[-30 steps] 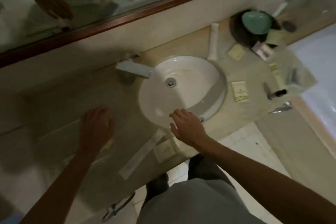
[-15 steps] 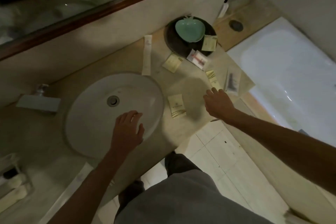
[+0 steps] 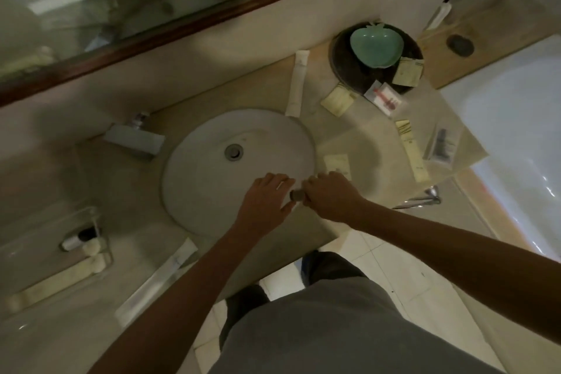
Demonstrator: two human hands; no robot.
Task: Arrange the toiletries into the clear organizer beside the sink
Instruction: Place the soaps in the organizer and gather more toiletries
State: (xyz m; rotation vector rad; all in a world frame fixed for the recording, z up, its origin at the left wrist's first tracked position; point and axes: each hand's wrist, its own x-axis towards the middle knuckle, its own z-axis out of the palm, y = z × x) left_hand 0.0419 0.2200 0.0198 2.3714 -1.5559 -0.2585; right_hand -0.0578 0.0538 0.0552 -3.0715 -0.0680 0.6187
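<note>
dim, motion-blurred frame; glare on the bathtub (image 3: 516,136), wide-angle bending at edges.

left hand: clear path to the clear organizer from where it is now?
Probably yes. The left hand hangs open over the sink's front rim, and only bare counter lies between it and the clear organizer on its left; the long wrapped packet sits nearer the edge.

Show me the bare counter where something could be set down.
Bare counter lies left of the faucet, behind the clear organizer. Right of the sink, packets crowd the space up to the dark tray.
</note>
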